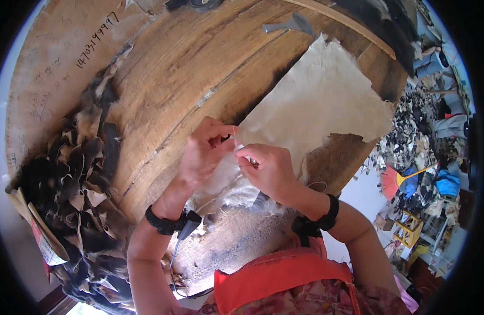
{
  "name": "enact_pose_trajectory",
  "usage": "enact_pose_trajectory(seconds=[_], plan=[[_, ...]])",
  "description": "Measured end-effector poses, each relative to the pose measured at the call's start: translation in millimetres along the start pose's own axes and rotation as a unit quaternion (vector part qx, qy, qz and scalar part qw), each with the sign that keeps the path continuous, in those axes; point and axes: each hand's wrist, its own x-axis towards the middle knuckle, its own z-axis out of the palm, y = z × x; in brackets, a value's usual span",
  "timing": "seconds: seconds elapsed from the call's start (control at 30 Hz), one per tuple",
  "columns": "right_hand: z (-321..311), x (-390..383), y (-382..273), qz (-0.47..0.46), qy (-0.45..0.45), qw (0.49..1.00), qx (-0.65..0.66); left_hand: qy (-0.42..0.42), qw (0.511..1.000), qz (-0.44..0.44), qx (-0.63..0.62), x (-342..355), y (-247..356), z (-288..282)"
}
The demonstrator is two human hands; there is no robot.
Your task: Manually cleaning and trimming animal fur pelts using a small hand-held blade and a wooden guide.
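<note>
Gripping small white piece (239, 149) between fingertips of right hand (271, 168), centre of frame; cannot tell grip of left hand (204, 150), just beside. Already spread, centre to upper right: pale hide (326, 100). Seemingly midway through close handwork; cannot tell how much left.

A hide (321, 100) lies across the right part of the tabletop (189, 63), reaching from the far side toward the near middle. Just beyond its far end, slightly left, rests a tool (292, 24). The left hand (205, 149) is at the hide's left edge, the right hand (271, 168) beside it, over the hide. Fur scraps (84, 178) are heaped along the tabletop's left side. Past its right edge sit a broom (391, 181) and, nearer, a stool (408, 230).
</note>
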Motion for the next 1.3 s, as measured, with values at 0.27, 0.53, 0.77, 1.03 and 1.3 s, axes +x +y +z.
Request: enact_pose_trajectory(seconds=[0.27, 0.53, 0.77, 1.03, 1.3], plan=[[-31.3, -0.5, -45.0, -0.067, -0.230, 0.960, 0.144, 0.006, 0.990, -0.075, 0.118, 12.9, -8.4, 3.7], [-2.3, 2.2, 2.6, -0.015, 0.025, 0.999, -0.020, 0.009, 0.999, 0.028, -0.014, 1.3, -5.9, -0.3], [-55.8, 2.9, -41.2, -0.119, -0.243, 0.947, 0.175, 0.003, 0.987, -0.048, 0.156, 11.1, -9.9, -0.7], [-48.8, 1.9, -13.8, 0.066, -0.081, 0.890, 0.444, -0.037, 0.993, 0.110, 0.015, 5.4, -10.6, 4.2], [-86.2, 0.3, -21.5, 0.089, -0.083, 0.947, 0.296, -0.139, 0.983, 0.038, 0.117, 14.9, -21.7, -2.9]])
